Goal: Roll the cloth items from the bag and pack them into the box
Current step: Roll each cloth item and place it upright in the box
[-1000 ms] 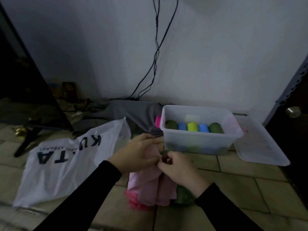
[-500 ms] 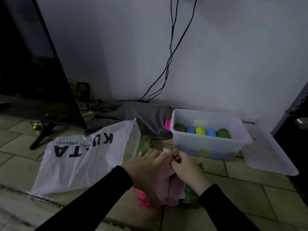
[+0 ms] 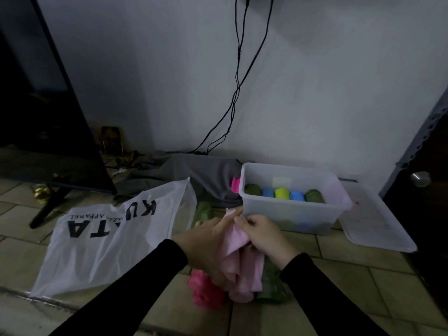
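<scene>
Head view, dim light. Landmark: the clear plastic box (image 3: 294, 209) on the tiled floor by the wall. Just in front of its near-left corner, both hands work a pale pink cloth (image 3: 242, 260). The left hand (image 3: 206, 246) lies across the cloth's left side, fingers extended and lightly curled, pinching the upper edge. The right hand (image 3: 263, 235) is closed in a pinch on the same upper edge, touching the left fingertips. The cloth hangs from that pinched edge toward the camera, so its long axis runs from the box's front wall back toward the person, lower end draped over a bright pink cloth (image 3: 206, 291) and a green cloth (image 3: 272, 282) on the floor. Step in hand looks like straightening the cloth before rolling. To do it well: keep the top edge level and taut between the two pinches, fold to an even strip, then roll tight along the long axis so the roll matches the width of those already packed. Inside the box a row of rolls (image 3: 282, 193) sits along the far side: green, blue, yellow, blue, green. The white bag (image 3: 109, 238) lies flat left of the box; the lid (image 3: 373, 221) lies right of it. Another green cloth (image 3: 203, 212) sits between bag and box.
</scene>
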